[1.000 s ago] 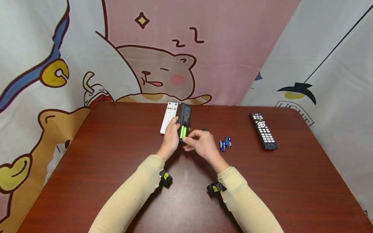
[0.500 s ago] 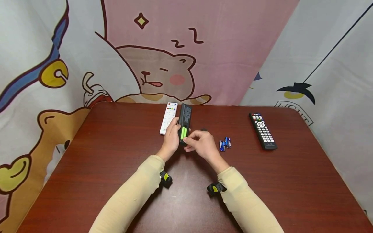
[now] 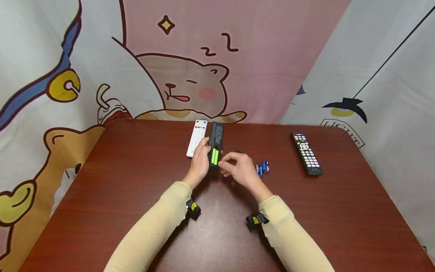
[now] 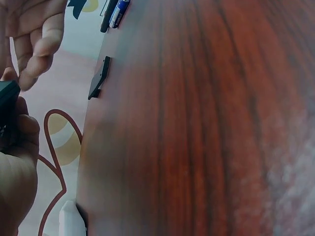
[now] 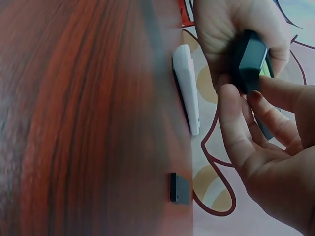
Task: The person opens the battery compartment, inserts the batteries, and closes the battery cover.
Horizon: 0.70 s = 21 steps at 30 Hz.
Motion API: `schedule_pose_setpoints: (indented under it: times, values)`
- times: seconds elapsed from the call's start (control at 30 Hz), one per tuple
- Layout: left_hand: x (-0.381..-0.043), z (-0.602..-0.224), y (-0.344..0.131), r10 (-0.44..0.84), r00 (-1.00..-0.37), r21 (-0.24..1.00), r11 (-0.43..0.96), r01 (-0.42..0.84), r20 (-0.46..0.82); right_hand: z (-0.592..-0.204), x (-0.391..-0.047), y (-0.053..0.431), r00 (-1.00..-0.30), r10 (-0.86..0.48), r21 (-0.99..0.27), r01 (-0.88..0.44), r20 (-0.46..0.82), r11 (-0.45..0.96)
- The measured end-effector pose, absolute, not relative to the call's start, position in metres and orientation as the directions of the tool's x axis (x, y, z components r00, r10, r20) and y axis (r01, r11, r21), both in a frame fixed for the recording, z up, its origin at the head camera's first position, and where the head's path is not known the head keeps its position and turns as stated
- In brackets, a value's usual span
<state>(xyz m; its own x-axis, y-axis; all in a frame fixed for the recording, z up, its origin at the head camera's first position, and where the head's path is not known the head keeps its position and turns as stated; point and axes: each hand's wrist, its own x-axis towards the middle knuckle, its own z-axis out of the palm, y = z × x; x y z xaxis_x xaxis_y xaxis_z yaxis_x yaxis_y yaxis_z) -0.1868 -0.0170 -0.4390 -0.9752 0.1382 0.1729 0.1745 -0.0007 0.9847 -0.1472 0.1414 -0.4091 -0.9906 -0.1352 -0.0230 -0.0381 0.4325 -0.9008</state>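
Observation:
My left hand [image 3: 199,160] grips a black remote control [image 3: 216,134] with its back facing up. Two green batteries [image 3: 215,156] lie side by side in its uncovered battery compartment. My right hand [image 3: 239,168] is at the lower right edge of this remote, its thumb and fingers loosely bent. Seen from the right wrist, the thumb [image 5: 283,91] and a fingertip are right at the remote's end [image 5: 248,61], and no separate thing shows between them. On the table beyond the right hand lies a small black battery cover [image 5: 179,188], mostly hidden in the head view.
A white remote [image 3: 196,140] lies just left of the held one. Several blue batteries [image 3: 263,167] are grouped right of my right hand. Farther right rests another black remote [image 3: 306,154], buttons up. The brown table [image 3: 136,158] meets a printed cloth [image 3: 272,68] behind.
My right hand has drawn back slightly to the right, baring the lower ends of the green batteries. The left hand keeps hold of the remote in nearly the same place.

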Motion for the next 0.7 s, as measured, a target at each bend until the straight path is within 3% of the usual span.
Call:
schedule_pose_setpoints:
  times: [0.7]
  values:
    - [-0.186, -0.437, -0.022, 0.129, -0.983, 0.988, -0.1, 0.117, 0.129, -0.416, -0.152, 0.165, -0.995, -0.076, -0.781, -0.094, 0.06, 0.618]
